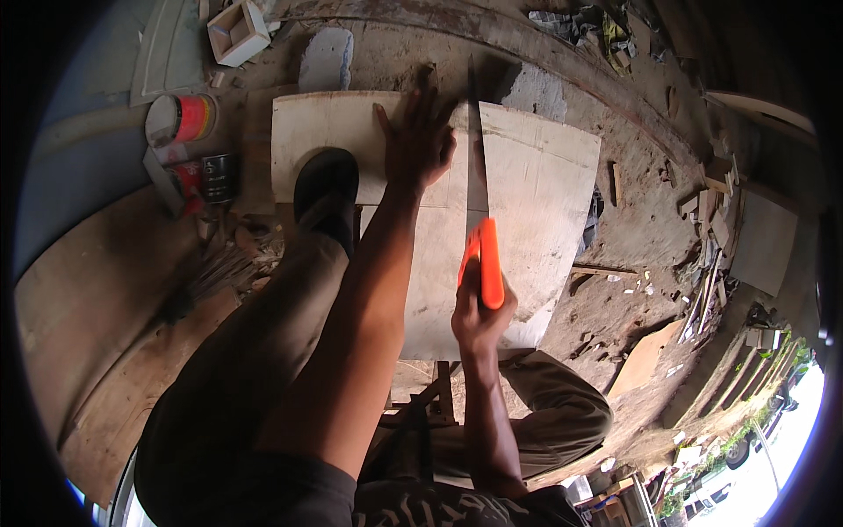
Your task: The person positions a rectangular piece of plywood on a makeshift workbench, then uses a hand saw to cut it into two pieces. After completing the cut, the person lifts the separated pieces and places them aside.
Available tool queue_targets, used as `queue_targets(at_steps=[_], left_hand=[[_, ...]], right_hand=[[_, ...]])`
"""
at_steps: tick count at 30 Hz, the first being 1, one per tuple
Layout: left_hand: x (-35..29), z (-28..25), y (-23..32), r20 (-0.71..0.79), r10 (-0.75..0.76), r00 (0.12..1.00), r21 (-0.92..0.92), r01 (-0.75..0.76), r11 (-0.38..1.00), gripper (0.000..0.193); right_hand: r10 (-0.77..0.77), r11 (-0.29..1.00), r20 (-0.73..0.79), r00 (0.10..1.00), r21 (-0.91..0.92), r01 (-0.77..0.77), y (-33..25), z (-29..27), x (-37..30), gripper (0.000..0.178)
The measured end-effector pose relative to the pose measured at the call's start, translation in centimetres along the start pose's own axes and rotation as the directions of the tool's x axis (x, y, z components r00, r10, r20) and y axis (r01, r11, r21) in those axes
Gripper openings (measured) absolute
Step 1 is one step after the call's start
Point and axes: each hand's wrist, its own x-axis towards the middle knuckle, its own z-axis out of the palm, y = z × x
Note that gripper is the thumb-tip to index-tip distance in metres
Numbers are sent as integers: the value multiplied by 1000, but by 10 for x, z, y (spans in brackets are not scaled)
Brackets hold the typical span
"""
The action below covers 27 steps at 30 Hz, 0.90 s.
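Observation:
A pale wooden board (544,176) lies in front of me, with a thin line running across it. My right hand (480,307) is wrapped round the orange handle of a handsaw (477,167). The saw's dark blade points away from me and its tip reaches past the board's far edge. To the left of the blade, my left hand (419,145) presses on the board near that far edge, its fingers spread and holding nothing. My left foot, in a dark sandal (326,189), rests on the board's left part.
Paint cans (191,119) stand at the left, near a large curved wooden sheet (114,263). A small open wooden box (238,33) lies at the far left. Wood scraps (645,356) litter the dirt floor at the right. A long beam (544,53) runs beyond the board.

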Motion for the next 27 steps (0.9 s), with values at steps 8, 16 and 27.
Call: queue_targets(at_steps=[8, 16, 27], left_hand=[[0, 12, -5, -63, 12, 998, 17, -11, 1000, 50], [-3, 11, -7, -42, 17, 999, 27, -16, 1000, 50], [-1, 3, 1, -32, 13, 999, -65, -15, 998, 51]], right_hand=[[-13, 1000, -7, 1000, 21, 13, -3, 5, 11, 24], [43, 999, 20, 999, 5, -43, -7, -1, -39, 34], [-198, 980, -129, 972, 6, 200, 17, 57, 135, 24]])
